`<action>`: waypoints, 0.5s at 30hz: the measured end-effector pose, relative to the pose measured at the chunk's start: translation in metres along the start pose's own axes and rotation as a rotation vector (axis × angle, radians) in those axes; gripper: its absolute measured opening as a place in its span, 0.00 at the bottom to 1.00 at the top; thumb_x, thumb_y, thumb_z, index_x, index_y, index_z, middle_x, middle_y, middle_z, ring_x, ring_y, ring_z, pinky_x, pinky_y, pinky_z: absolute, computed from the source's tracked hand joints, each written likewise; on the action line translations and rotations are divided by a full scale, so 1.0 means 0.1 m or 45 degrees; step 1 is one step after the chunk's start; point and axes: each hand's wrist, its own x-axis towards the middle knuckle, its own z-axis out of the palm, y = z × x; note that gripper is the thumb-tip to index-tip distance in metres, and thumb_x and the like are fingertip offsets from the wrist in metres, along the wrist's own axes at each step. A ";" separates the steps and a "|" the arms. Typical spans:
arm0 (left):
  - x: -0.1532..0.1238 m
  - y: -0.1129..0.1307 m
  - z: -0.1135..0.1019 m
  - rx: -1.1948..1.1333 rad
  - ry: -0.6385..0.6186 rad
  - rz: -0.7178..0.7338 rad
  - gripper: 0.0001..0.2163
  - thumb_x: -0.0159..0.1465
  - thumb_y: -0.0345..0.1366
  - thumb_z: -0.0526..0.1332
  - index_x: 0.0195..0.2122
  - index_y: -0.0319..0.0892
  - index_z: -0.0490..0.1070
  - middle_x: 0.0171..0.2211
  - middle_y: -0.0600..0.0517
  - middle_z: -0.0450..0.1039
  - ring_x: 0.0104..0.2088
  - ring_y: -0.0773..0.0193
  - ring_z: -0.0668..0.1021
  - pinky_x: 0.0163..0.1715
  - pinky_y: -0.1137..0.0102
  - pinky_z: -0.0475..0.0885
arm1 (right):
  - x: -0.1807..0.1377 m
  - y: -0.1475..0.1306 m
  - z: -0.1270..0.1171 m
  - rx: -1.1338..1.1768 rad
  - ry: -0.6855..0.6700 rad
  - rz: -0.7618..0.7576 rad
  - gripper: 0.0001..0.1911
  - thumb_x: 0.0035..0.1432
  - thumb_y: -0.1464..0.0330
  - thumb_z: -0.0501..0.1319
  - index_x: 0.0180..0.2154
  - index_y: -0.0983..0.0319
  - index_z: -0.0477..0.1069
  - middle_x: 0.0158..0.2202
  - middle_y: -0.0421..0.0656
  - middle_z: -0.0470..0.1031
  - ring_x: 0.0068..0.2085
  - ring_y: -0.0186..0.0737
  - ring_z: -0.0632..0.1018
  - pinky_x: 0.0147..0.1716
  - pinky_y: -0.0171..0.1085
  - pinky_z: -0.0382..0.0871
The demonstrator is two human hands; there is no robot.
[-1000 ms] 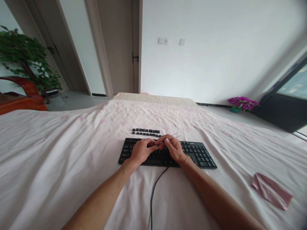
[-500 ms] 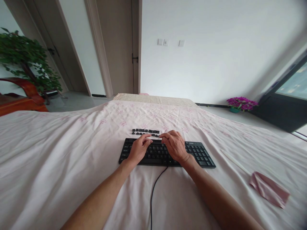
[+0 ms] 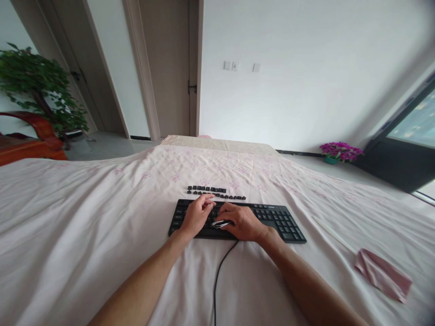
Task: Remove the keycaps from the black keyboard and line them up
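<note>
A black keyboard [image 3: 288, 228] lies across the cloth, its cable running toward me. My left hand [image 3: 199, 213] rests over its left part, index finger stretched toward the loose keycaps and nothing visible in its grasp. Over the middle of the keyboard, my right hand [image 3: 243, 221] is closed on a silver wire keycap puller [image 3: 221, 223], whose thin metal loops point left above the lower keys. Just beyond the keyboard, several black keycaps [image 3: 207, 189] lie in two rows. The far row is shorter; the near row is partly hidden by my left fingertips.
The pale pink flowered cloth [image 3: 102, 217] is wrinkled. A folded pink fabric piece [image 3: 384, 274] lies at right, beside a pale thin strip [image 3: 336, 235]. Beyond stand a wooden chair [image 3: 37, 131], a leafy plant [image 3: 37, 86] and purple flowers [image 3: 341, 151].
My right hand has drawn back from the near keycap row to the middle of the keyboard, and the wire puller now shows in it. My left hand has barely moved.
</note>
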 end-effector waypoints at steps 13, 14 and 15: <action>0.00 0.00 0.00 0.003 -0.028 0.001 0.14 0.62 0.33 0.55 0.49 0.44 0.68 0.38 0.51 0.78 0.39 0.65 0.79 0.43 0.71 0.72 | 0.09 0.08 0.09 -0.036 0.014 0.150 0.08 0.62 0.68 0.57 0.42 0.57 0.73 0.41 0.42 0.73 0.41 0.37 0.75 0.40 0.33 0.66; 0.00 0.01 -0.01 0.001 -0.029 0.000 0.14 0.62 0.33 0.55 0.49 0.44 0.68 0.38 0.51 0.78 0.39 0.65 0.79 0.43 0.71 0.72 | 0.10 0.10 0.11 -0.043 0.039 0.187 0.08 0.63 0.67 0.56 0.42 0.58 0.72 0.40 0.43 0.73 0.40 0.37 0.76 0.39 0.33 0.66; 0.00 0.02 -0.01 -0.003 -0.028 0.000 0.14 0.62 0.33 0.55 0.49 0.44 0.69 0.39 0.51 0.78 0.40 0.65 0.79 0.44 0.71 0.71 | 0.10 0.11 0.12 -0.051 0.070 0.230 0.09 0.64 0.66 0.54 0.41 0.59 0.72 0.39 0.43 0.73 0.39 0.37 0.76 0.38 0.33 0.66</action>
